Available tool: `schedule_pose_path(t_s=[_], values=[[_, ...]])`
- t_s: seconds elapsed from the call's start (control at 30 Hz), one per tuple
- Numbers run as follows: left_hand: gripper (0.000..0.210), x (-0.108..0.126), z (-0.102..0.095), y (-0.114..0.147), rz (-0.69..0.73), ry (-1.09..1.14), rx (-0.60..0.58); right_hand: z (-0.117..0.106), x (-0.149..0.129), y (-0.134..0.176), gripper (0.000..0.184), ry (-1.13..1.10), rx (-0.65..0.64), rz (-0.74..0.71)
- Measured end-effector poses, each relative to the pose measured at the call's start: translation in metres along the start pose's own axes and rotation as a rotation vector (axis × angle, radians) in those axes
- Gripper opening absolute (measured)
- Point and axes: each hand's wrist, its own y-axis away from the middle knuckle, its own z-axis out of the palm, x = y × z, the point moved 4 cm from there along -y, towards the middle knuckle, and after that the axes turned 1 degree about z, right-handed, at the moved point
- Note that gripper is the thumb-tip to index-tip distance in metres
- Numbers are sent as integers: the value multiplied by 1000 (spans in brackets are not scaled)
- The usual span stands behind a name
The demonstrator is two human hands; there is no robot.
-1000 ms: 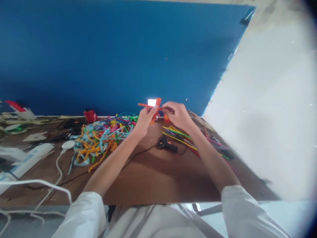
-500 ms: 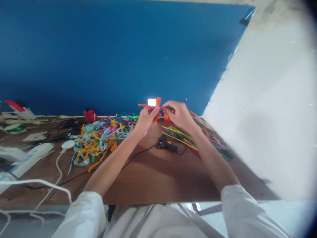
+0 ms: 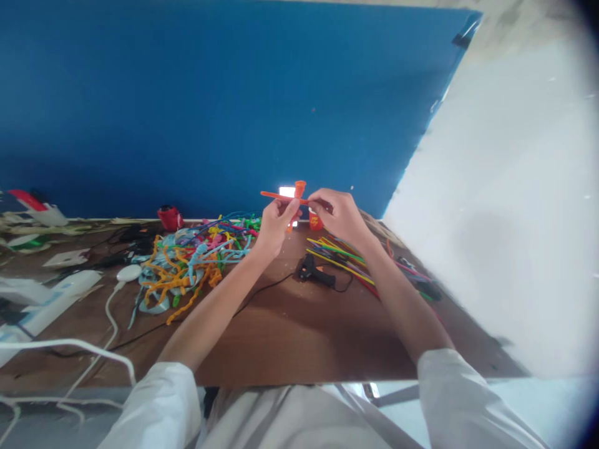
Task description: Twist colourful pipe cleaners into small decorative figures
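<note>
Bright orange, a thin stick (image 3: 274, 196) is held in the air over the far part of the bench (image 3: 290, 337), its long axis running left to right, left end slightly higher. The left hand (image 3: 275, 226) pinches it under the thumb, along with an upright orange piece (image 3: 300, 188); the right hand (image 3: 336, 211) has its grip pressed together at the stick's right end, though its exact hold is too small to tell. Behind rises a blue panel (image 3: 234, 93). Below, a glue gun (image 3: 316, 271) lies between tangled wires (image 3: 182, 268) and straight stems (image 3: 349, 262), with brown wood stretching to the near edge.
</note>
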Motion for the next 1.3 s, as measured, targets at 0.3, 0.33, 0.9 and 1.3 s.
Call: schedule_pose_path(t_s=[0.3, 0.33, 0.9, 1.3], values=[[37, 2, 0, 1, -62, -39, -13, -2, -1, -1, 16, -24, -16, -58], [37, 2, 0, 1, -68, -46, -19, -1, -1, -1, 16, -25, -19, -58], [36, -2, 0, 0, -127, -4, -47, 1, -2, 0, 19, -3, -46, -74], [33, -4, -6, -1, -266, 201, 49, -4, 6, 6, 37, 450, -45, -171]])
